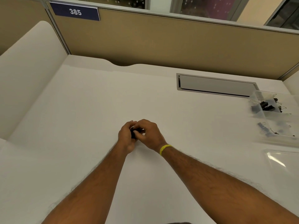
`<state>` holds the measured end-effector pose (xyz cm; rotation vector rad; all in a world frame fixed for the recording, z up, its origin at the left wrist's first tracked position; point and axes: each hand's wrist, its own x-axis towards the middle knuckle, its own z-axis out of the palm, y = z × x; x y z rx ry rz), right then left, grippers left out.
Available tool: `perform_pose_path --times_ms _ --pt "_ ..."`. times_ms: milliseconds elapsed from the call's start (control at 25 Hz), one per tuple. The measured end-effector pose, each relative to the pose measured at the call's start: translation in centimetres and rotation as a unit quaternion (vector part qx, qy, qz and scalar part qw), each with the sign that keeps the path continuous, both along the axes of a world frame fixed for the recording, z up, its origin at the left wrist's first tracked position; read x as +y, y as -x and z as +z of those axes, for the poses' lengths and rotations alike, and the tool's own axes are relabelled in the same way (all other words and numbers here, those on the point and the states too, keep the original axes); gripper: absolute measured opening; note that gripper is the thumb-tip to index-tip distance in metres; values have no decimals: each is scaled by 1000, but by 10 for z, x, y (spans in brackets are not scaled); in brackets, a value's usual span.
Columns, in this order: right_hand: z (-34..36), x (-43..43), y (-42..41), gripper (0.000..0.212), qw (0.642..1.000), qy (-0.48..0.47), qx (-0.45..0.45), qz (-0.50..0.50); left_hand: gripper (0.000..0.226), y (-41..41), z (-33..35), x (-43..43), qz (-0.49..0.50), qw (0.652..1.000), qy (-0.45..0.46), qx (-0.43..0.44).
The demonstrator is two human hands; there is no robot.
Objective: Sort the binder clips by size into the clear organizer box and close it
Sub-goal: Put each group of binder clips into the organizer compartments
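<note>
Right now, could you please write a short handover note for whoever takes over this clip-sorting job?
Left hand and right hand: together at mid-desk, both closed on one black binder clip.
Clear organizer box: open at the desk's right edge, clips already in at least two compartments.
Lid: apparently the clear sheet lying nearer, off the box.
Left: place the held clip by size, close the box.

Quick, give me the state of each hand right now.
Left hand: fingers closed on the black binder clip.
Right hand: fingers pinched on the same clip, both hands together over the desk.
</note>
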<state>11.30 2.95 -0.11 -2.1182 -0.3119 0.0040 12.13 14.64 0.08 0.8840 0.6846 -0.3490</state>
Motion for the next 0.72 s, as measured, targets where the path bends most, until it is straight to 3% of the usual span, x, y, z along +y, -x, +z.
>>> perform_pose_path --times_ms 160,320,480,640,720 --pt "8 -1 8 17 994 62 -69 49 22 3 -1 2 31 997 68 6" --pt "13 -10 2 13 994 18 -106 -21 14 5 0 8 70 995 71 16" --pt "3 -27 -19 20 991 71 -27 -110 11 3 -1 16 72 996 52 31" --pt "0 -24 -36 51 981 176 85 19 11 3 -2 20 52 997 35 33" --pt "0 -19 -42 53 964 236 99 66 12 2 -2 23 47 998 37 34"
